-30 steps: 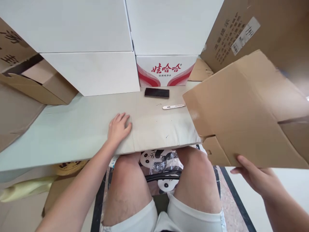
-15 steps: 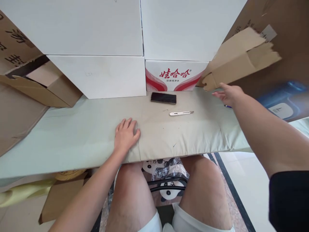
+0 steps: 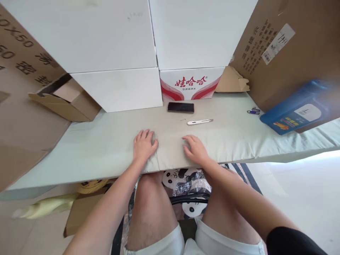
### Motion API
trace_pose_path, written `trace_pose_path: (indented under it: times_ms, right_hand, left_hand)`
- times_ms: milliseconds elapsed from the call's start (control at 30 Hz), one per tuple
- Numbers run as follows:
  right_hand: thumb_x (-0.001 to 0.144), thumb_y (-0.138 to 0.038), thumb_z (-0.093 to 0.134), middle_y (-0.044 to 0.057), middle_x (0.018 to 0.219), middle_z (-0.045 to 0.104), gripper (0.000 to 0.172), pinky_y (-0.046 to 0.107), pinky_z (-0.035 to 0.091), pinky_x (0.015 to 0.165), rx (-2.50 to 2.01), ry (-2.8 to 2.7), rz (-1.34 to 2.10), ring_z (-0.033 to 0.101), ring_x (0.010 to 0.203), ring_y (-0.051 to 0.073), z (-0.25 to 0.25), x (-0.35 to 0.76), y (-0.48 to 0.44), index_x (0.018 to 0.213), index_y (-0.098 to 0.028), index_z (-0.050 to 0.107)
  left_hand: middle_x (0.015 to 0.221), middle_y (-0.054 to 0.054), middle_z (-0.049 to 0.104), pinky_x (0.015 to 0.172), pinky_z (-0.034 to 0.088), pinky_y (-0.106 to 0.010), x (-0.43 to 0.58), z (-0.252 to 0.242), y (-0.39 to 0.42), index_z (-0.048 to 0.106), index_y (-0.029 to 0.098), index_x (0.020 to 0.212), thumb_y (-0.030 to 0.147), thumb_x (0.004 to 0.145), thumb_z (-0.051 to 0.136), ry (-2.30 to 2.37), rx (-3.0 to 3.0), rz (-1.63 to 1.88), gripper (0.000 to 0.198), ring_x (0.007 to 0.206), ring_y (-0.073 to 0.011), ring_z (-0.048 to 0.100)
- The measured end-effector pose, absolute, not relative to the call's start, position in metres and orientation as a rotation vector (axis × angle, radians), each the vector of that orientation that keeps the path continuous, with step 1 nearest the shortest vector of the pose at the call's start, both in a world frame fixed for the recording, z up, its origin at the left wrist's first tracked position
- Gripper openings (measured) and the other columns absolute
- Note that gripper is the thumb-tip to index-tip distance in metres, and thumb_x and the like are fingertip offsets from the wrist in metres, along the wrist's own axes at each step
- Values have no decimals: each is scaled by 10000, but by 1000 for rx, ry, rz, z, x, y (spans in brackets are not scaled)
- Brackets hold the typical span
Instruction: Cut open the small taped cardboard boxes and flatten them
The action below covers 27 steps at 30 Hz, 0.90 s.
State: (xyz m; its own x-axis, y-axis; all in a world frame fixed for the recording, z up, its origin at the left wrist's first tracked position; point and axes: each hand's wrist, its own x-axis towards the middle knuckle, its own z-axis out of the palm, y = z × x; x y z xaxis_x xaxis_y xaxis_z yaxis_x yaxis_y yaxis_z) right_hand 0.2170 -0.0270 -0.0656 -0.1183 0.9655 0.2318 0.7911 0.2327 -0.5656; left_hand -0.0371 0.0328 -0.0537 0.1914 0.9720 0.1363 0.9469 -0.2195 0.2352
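Note:
My left hand (image 3: 144, 146) lies flat on the pale cloth-covered table (image 3: 111, 141), fingers spread and nothing in it. To its right, near the front edge, my right hand (image 3: 195, 149) rests on the cloth with fingers apart, also holding nothing. Just beyond the right hand is a white utility knife (image 3: 199, 122), its tip pointing right. A dark smartphone (image 3: 181, 107) lies behind the knife, close to a white carton with red lettering (image 3: 190, 84). Beside that carton, at the back right, a small brown cardboard box (image 3: 230, 80) stands against the large carton.
White boxes (image 3: 117, 90) are stacked along the back. An open cardboard box (image 3: 77, 101) stands at left, by a large brown carton (image 3: 21, 117). At right are a blue bottle (image 3: 297, 109), a small purple-and-dark item (image 3: 254, 111) and another large carton (image 3: 276, 74).
My right hand has come back from the right rear to the table's front. The small cardboard box beside it was tilted up and now sits lower at the back. My left hand stays resting.

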Motion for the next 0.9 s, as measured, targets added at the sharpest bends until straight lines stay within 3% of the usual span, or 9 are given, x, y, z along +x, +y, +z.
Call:
trace_pose_path:
  times_ms: [200,367,400,500,567,733,800,900]
  right_hand:
    - [935,-223,492,187,1351,651,360,485,438,1097,-1545,-2126,301,584,1249,330,-71,158,-19,1251,-143,644]
    - [940,-238,488,173,1339,659,320,494,411,1075,-1560,-2168,226,568,1245,346,-76,153,-23,1195,-162,665]
    - [939,-236,485,173,1337,658,321,493,408,1072,-1567,-2168,219,566,1242,345,-76,153,-24,1195,-161,662]
    - [944,-232,472,168,1333,654,318,479,399,1063,-1597,-2183,171,560,1240,340,-76,152,-25,1196,-164,654]
    - [949,-231,471,162,1328,656,311,465,400,1057,-1616,-2208,121,560,1240,333,-76,150,-25,1192,-162,652]
    - [950,-223,473,160,1331,668,306,458,389,1079,-1621,-2224,68,543,1288,327,-77,147,-26,1187,-154,654]
    - [950,-224,473,155,1333,673,305,453,384,1086,-1625,-2220,60,540,1300,324,-78,147,-26,1184,-155,656]
    - [945,-227,482,146,1334,677,295,439,381,1088,-1651,-2217,61,544,1302,317,-77,147,-25,1168,-163,664]
  left_hand:
    - [1561,-133,530,1242,321,-535,-38,-54,26,640,187,1374,319,930,556,1848,2252,409,471,1515,-374,388]
    - [1408,-95,647,1153,467,-345,-81,-36,52,644,186,1338,229,901,590,1849,2208,398,443,1327,-233,604]
    - [1382,-113,647,1138,481,-342,-97,-25,62,643,160,1327,214,896,588,1893,2186,409,437,1297,-237,621]
    - [1418,-204,555,1097,518,-416,-154,19,94,608,76,1325,178,872,594,2096,2088,468,465,1242,-310,646]
    - [1517,-253,426,1154,459,-507,-190,52,113,537,37,1391,146,868,586,2261,2023,544,537,1286,-369,609]
    - [1641,-152,340,1142,445,-642,-244,111,145,430,116,1505,115,789,687,2518,1961,559,761,1337,-425,560]
    - [1493,-166,537,1119,436,-687,-252,118,152,540,50,1371,85,771,700,2532,1917,530,623,1320,-426,571]
    - [1108,-90,731,1130,397,-712,-255,116,157,678,62,1009,85,789,702,2519,1896,545,222,1275,-385,609]
